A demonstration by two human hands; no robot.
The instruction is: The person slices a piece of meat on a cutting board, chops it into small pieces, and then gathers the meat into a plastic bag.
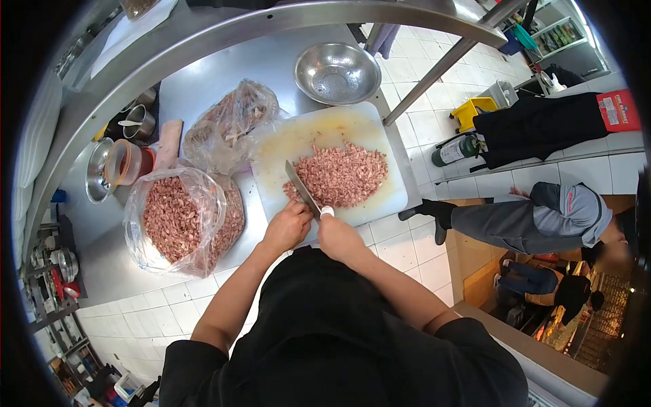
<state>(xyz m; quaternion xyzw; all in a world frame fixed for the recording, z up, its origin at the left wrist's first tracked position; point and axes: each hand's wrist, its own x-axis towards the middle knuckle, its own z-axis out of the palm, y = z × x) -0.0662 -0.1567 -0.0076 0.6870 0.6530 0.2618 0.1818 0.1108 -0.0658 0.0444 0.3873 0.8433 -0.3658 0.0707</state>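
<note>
My right hand [339, 237] is closed round the white handle of a kitchen knife [303, 188]. Its blade points up and left across the near left side of a heap of chopped meat [346, 173]. The meat lies on a white cutting board [274, 152] with yellowish stains. Just left of the blade, my left hand [288, 225] rests at the board's near edge with its fingers curled. A few bits of meat show by its fingertips, but what the fingers hold is hidden. An open clear plastic bag [139, 234] left of the board contains more chopped meat.
Behind the open bag lies another plastic bag [230, 122] with meat. A metal bowl [337, 73] stands beyond the board; a plastic tub [129, 163] and a steel bowl [99, 173] are at left. A metal rail [271, 15] arches overhead. Two people are at right.
</note>
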